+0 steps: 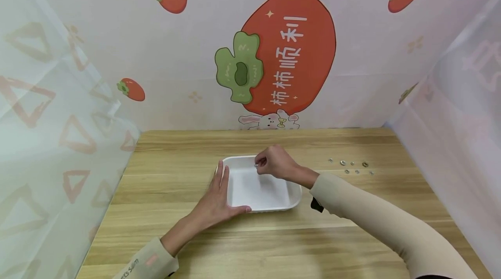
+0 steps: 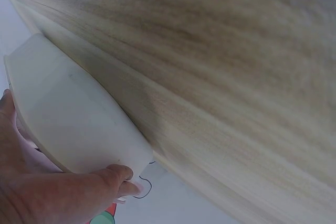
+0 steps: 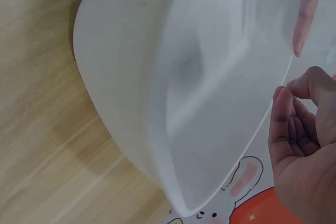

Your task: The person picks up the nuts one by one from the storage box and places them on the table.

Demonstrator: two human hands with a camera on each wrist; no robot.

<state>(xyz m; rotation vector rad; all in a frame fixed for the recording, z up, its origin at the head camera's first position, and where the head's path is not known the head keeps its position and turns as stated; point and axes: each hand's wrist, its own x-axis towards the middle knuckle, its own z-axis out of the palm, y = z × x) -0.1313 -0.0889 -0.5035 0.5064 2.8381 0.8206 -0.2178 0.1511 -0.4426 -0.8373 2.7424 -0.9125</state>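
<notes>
A white plastic tray (image 1: 258, 187) sits on the wooden table. My left hand (image 1: 215, 200) rests against its left side, the fingers straight and spread along the edge, the thumb at the near rim. In the left wrist view, this hand (image 2: 63, 192) touches the tray's outer wall (image 2: 73, 108). Over the far part of the tray, my right hand (image 1: 275, 162) pinches a small shiny metal nut (image 1: 256, 165) between thumb and fingertips. The right wrist view shows the curled right hand (image 3: 302, 124) near the tray's rim; the nut is hidden there.
Several small metal nuts (image 1: 343, 163) of different sizes lie loose on the table (image 1: 164, 157), right of the tray. A printed curtain (image 1: 195, 53) stands at the back edge, with hanging sheets on both sides.
</notes>
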